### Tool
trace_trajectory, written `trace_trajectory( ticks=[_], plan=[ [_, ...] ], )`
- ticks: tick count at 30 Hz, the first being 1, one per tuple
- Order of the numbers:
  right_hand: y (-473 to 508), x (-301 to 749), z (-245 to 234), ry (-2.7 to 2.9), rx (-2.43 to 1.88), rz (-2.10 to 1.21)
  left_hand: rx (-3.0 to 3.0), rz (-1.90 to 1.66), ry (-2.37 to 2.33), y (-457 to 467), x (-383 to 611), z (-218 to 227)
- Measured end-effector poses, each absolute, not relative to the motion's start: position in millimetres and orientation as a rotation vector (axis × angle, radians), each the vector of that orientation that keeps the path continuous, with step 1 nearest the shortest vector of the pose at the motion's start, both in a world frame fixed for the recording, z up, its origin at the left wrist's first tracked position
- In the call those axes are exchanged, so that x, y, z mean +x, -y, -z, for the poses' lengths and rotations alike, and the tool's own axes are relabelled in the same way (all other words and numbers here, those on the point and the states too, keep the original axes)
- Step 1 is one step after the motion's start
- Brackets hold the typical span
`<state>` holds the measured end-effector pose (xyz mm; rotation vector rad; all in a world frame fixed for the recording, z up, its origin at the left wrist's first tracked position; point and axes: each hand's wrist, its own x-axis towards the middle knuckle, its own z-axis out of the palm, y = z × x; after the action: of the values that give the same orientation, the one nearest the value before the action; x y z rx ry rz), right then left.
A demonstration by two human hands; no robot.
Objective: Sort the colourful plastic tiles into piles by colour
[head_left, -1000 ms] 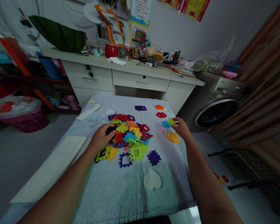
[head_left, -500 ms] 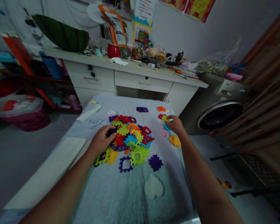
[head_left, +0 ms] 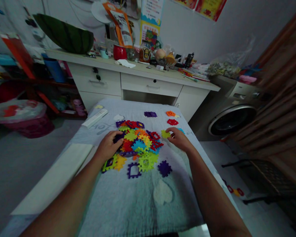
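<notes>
Right hand [head_left: 179,137]: pinching a lime piece [head_left: 165,134] between thumb and fingers, the piece projecting toward the pile [head_left: 138,140]. Whether it is touching the cloth [head_left: 113,200], cannot tell.

Left hand [head_left: 108,144]: resting at the pile's left edge, thumb and fingers curving around a dark piece [head_left: 118,136]. Gripping or merely steadying, cannot tell.

The pile is sitting mid-worktop on the cloth, colours mixing. Lying apart on the far right: orange pieces [head_left: 170,113], red pieces [head_left: 172,122], and a blue piece [head_left: 181,130] partly hiding behind the right hand. Purple pieces [head_left: 150,114] are lying beyond the pile.

Step in hand, as judged: handling one lime piece just outside the pile. Next move is probably calling for a bare landing spot, a level lowering, and fingers parting without nudging neighbours.
</notes>
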<state>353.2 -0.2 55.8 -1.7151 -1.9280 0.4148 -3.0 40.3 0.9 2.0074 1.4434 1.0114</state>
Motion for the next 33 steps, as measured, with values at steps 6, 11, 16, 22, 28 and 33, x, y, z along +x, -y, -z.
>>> trace_trajectory(
  ticks=[6,11,16,22,28,33],
  plan=[
    [19,371,-63,1.779,-1.760,-0.405,2.023,-1.027,-1.454,-40,-3,-1],
    [31,400,-72,1.575,-1.821,-0.337,2.024,-1.028,-1.465,-40,-3,-1],
    [44,419,-77,1.486,-1.848,-0.301,2.018,-1.023,-1.455,-39,-3,-2],
    [88,423,-65,1.589,-1.928,-0.272,2.030,-1.017,-1.454,-40,-4,-1],
    [139,416,-39,1.662,-2.013,-0.267,2.012,-1.000,-1.484,-39,-2,-2],
    [152,409,-24,1.690,-2.103,-0.150,2.009,-0.986,-1.480,-40,-3,-1]
  ],
)
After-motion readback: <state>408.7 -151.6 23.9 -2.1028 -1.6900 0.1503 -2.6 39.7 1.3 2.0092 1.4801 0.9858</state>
